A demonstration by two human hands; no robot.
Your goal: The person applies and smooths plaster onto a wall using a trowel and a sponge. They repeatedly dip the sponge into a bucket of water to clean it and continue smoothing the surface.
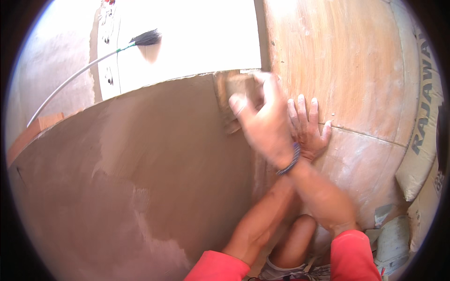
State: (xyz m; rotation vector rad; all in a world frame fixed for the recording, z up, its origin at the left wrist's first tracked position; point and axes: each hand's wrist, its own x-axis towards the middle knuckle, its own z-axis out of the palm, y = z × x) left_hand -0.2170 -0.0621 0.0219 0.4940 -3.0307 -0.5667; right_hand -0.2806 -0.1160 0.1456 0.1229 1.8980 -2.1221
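My right hand (268,124) reaches across my left forearm and grips a brown block (240,86) between thumb and fingers. Motion smears both hand and block; it looks like wood or sponge, but I cannot tell which. The block is at the upper right corner of a smooth, damp-looking grey-brown plastered surface (173,136). Beneath my right wrist, my left hand (307,129) lies flat with fingers spread on a light reddish-brown panel (347,56) dusted with white. A dark braided band (290,161) circles my right wrist.
At the upper left, a long-handled brush (145,38) with black bristles leans over a bright white area. A reddish brick-like edge (35,129) borders the plaster. Filled sacks (417,154) stand along the right side, above a greyish container (393,241). My bent knee (300,234) is below my arms.
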